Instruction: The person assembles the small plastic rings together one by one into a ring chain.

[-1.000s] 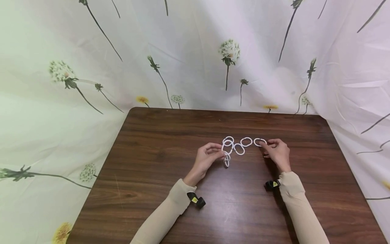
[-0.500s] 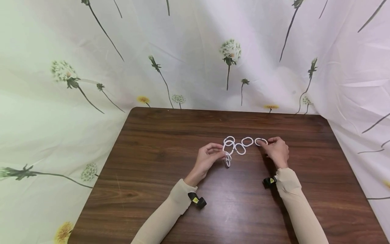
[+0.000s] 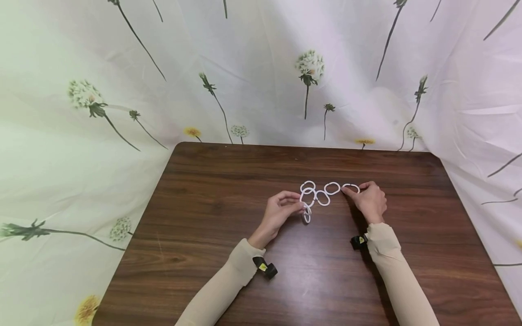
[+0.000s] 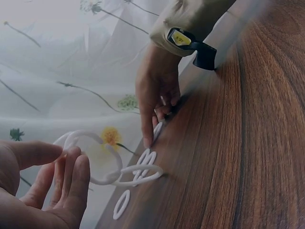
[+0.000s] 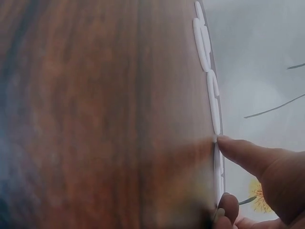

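Thumb and fingers of my left hand (image 3: 281, 212) pinch a small chain of linked white oval curtain rings (image 4: 116, 160), raised over the table in the left wrist view. One link dangles below the fingertips in the head view. To the right, my right hand (image 3: 372, 203) holds the rightmost loose ring (image 3: 351, 184) low at the tabletop, thumb at one end and a finger at the other. Its thumb tip sits right at the neighbouring ring (image 3: 332, 182). Another loose ring (image 3: 324, 205) lies between that one and the chain. A further ring (image 3: 307, 181) shows behind the chain.
The dark wood-grain table (image 3: 195, 203) spreads under both hands. A pale cloth with printed dandelions (image 3: 261, 72) hangs along its back and sides. Each sleeve cuff carries a small black camera (image 3: 269, 270).
My right thumb has shifted from the middle of the rightmost ring to its left end. My left hand keeps its pinch on the chain. The head view has drifted slightly.
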A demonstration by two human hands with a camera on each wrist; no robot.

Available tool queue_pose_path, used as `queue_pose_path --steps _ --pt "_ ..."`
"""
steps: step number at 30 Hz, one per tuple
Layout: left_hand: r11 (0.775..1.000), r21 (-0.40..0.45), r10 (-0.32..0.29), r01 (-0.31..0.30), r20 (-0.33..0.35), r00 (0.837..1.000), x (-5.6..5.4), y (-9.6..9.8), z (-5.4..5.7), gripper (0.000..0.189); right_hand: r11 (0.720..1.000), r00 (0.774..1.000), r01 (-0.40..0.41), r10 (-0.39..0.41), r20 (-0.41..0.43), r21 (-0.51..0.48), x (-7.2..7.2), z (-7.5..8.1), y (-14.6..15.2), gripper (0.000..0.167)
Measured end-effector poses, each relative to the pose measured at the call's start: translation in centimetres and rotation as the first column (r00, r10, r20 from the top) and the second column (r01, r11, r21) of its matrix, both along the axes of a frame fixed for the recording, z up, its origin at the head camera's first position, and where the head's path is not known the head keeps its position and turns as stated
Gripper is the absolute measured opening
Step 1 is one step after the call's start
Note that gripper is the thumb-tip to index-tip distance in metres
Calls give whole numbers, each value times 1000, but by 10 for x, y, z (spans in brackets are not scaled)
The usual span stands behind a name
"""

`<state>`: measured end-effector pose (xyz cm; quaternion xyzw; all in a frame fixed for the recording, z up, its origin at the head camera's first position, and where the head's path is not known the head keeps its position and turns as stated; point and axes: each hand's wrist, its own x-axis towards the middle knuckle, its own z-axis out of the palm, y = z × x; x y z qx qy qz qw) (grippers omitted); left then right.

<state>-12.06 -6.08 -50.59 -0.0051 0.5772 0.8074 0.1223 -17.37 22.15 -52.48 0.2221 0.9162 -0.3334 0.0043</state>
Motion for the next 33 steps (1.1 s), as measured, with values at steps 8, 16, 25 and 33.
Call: queue_pose_path --steps 8,16,25,33 --pt "1000 -9 -2 2 -7 1000 1 1 1 32 1000 999 1 -2 -43 -21 2 1 -1 70" --pt "1000 -19 -2 2 -16 1000 2 2 1 31 999 993 -25 20 -115 -42 3 0 1 63" --pt "1000 -9 3 -3 -15 1000 4 3 -2 29 996 980 -89 84 -179 -22 5 -1 2 56" --pt "1000 -4 6 -6 -16 1000 4 4 -1 29 987 959 -155 141 -244 -39 6 -1 0 52"
